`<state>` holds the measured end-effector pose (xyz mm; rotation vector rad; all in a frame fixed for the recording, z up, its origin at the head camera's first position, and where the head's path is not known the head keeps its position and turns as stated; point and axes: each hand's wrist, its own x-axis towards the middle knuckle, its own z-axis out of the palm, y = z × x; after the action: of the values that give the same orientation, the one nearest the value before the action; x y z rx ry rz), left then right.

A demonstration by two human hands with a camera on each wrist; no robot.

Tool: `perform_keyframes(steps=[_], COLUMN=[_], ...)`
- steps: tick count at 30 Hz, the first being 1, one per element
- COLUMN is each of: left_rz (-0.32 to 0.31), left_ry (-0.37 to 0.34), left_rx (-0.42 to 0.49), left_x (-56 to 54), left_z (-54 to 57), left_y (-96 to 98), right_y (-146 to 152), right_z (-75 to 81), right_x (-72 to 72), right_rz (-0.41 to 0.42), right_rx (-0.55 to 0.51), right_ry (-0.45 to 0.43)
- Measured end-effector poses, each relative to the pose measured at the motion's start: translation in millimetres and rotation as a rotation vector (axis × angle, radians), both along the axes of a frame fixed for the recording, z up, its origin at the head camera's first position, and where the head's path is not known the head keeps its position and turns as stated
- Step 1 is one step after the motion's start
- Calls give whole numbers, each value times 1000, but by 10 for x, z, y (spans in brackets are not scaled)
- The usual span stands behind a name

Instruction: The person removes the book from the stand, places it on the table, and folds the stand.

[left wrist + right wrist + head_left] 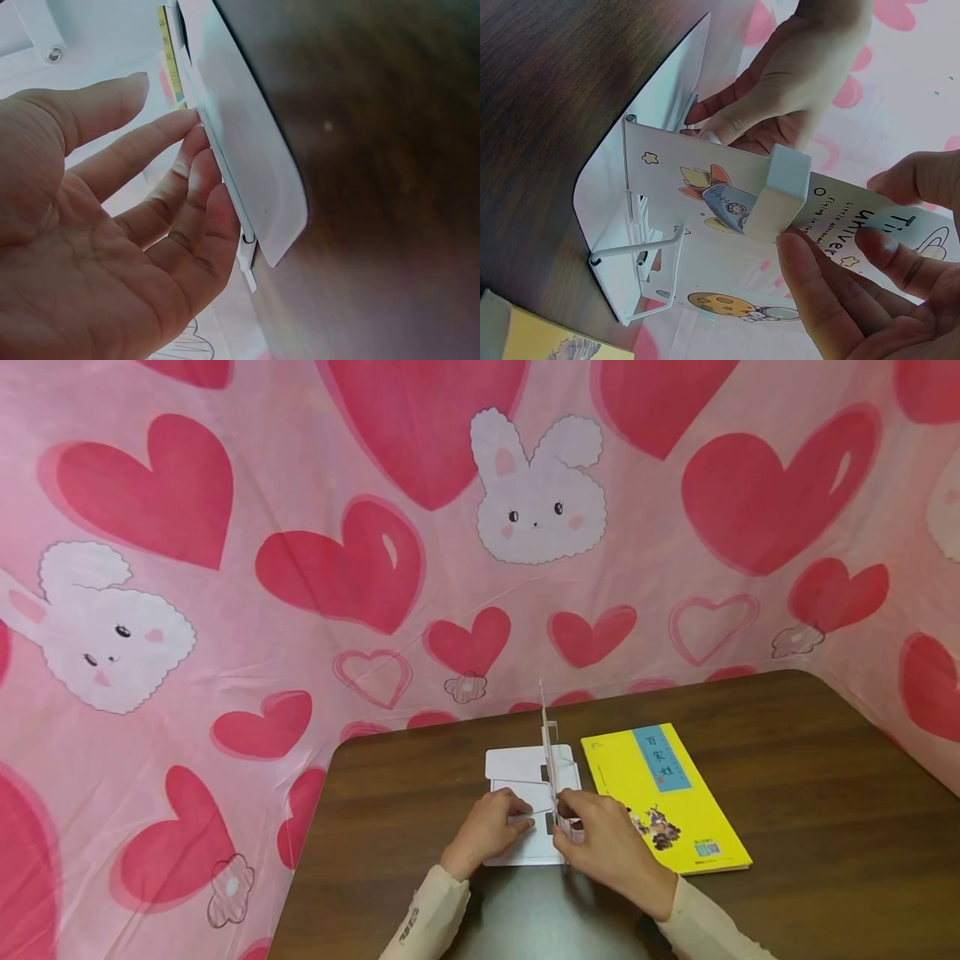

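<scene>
A white book stand has a flat base point(517, 763) on the table and a thin upright panel point(664, 184), seen nearly edge-on in the head view. The panel carries a printed rocket point(731, 206), stars and lettering. My right hand point(611, 837) grips the panel's near edge, its fingertips beside a white block-shaped ledge point(786, 187) on the panel. On the other side, my left hand point(489, 828) rests its fingertips on the base, fingers gently bent and the thumb apart. A bent white wire support point(645, 247) joins the base in the right wrist view.
A yellow book point(637, 777) with a blue title strip lies flat just right of the stand. Dark brown wood makes up the tabletop point(810, 777). Behind it hangs a pink cloth point(450, 585) with hearts and rabbits, close to the table's far edge.
</scene>
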<state>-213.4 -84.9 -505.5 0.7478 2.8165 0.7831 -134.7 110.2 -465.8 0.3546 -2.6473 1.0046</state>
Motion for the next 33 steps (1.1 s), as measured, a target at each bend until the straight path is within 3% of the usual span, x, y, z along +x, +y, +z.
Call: perform_keyframes(steps=[10, 16, 25, 33], left_rz=[-47, -5, 19, 10], left_ry=[45, 76, 68, -8], left_rx=[64, 171, 428, 650], left_x=[-6, -32, -4, 123], left_z=[6, 128, 353, 490], left_y=[-44, -59, -57, -31], right_y=[-33, -44, -78, -114], right_z=[-13, 3, 19, -7], right_x=[11, 0, -29, -15], right_rz=[13, -3, -9, -9], right_rx=[-6, 7, 13, 16], right_ry=[7, -9, 4, 22])
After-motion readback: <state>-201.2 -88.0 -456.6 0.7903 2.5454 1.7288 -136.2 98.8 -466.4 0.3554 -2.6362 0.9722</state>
